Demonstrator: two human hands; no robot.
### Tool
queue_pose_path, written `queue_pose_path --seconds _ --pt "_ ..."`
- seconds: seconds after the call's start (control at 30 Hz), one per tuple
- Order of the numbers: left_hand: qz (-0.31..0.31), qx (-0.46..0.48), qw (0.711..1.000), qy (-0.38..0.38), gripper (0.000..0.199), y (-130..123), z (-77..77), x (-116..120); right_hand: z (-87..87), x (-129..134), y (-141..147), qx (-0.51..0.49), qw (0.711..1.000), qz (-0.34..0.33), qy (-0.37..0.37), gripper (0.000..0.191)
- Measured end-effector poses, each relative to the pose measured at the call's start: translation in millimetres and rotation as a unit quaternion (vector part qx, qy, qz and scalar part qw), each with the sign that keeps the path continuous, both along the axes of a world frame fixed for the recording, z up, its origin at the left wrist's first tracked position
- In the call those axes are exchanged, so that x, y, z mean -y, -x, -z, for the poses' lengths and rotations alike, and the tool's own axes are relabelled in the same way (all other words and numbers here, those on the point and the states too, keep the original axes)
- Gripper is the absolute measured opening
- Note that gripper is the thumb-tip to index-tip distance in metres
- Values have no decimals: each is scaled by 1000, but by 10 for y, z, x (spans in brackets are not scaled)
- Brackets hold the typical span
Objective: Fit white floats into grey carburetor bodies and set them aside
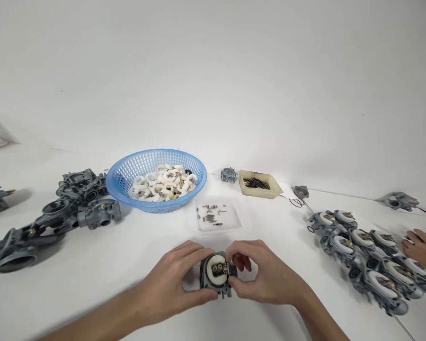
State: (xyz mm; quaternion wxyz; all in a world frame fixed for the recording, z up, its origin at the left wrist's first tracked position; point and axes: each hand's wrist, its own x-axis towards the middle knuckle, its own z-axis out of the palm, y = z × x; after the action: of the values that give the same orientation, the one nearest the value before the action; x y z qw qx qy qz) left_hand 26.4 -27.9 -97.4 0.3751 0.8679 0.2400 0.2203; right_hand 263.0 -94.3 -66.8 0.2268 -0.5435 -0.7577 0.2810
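Note:
A grey carburetor body lies on the white table in front of me, its inside facing up. A white C-shaped float sits in it, around brass jets. My left hand grips the carburetor from the left, fingers on the far edge and thumb on the near edge. My right hand is closed at the right side, thumb and index finger at the float's hinge end. Any small pin between those fingertips is too small to make out. Beyond the hands lies a clear shallow tray with small pins and springs.
A blue basket holds white floats. A cream box contains dark rings. Carburetor bodies lie at left; several with floats stand in rows at right. Another person's hand is at the right edge. One carburetor stands at the back.

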Motion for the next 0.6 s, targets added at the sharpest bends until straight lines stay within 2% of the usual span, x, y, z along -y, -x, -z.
queue_pose_path --seconds 0.17,0.43,0.6 --pt "11 -6 1000 14 41 0 -64 11 -9 7 9 -2 1000 -5 20 30" --pt "9 5 1000 9 41 -2 27 -1 7 5 13 -7 1000 0 22 23" --pt "15 10 1000 21 42 1 16 -7 4 -1 29 -8 1000 7 22 23"
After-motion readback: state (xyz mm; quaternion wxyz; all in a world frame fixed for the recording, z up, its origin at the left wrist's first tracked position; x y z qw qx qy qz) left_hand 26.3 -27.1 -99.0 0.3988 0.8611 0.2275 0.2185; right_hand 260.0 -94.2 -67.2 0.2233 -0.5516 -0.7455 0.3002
